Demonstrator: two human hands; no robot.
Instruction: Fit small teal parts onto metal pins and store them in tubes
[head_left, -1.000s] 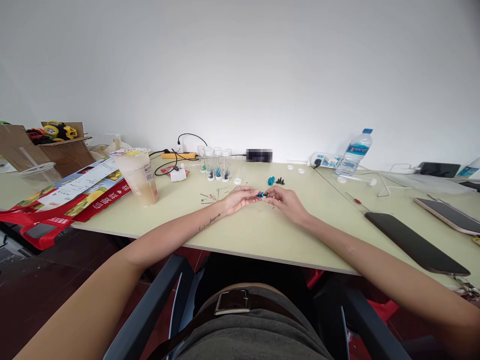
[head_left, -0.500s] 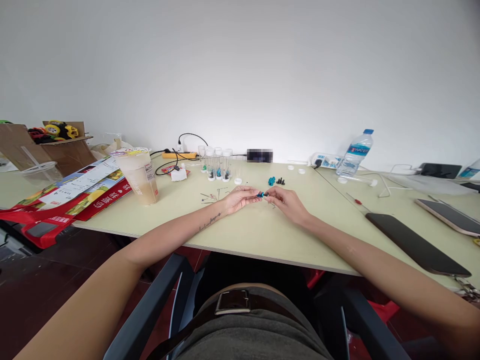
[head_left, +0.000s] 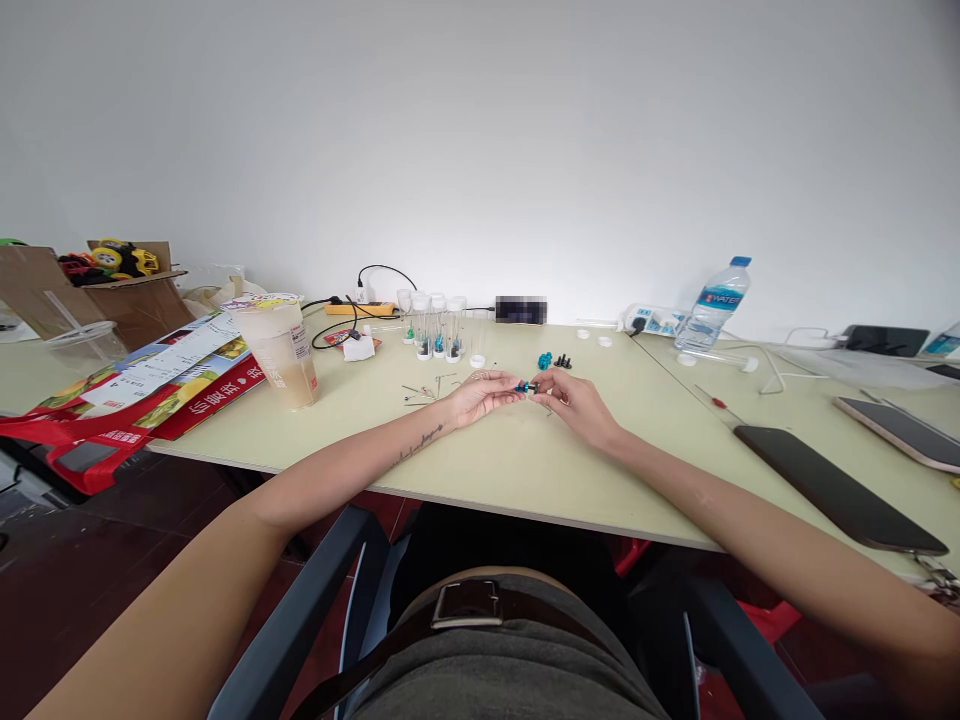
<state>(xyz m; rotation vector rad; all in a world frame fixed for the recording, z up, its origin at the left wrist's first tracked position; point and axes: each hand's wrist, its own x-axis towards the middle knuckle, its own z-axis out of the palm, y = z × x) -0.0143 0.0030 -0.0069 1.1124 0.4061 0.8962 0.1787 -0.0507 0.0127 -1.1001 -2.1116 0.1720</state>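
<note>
Both my hands meet over the middle of the pale green table [head_left: 487,470]. My left hand [head_left: 480,395] and my right hand [head_left: 574,400] pinch a small blue part [head_left: 525,386] between their fingertips. Just beyond lie more small blue parts [head_left: 544,360] and black parts [head_left: 562,362]. Several clear vials [head_left: 435,325] with white caps stand behind, some holding blue or green bits. Thin metal pins [head_left: 424,392] lie to the left of my left hand.
A cup of milky drink [head_left: 279,350] stands at left beside a red bag [head_left: 112,410] and a cardboard box [head_left: 112,290]. A water bottle [head_left: 709,305], power strips [head_left: 652,320], a small screwdriver [head_left: 716,402] and phones [head_left: 832,490] lie at right.
Nothing but slight finger movement on the small blue part; both hands stay in place.
</note>
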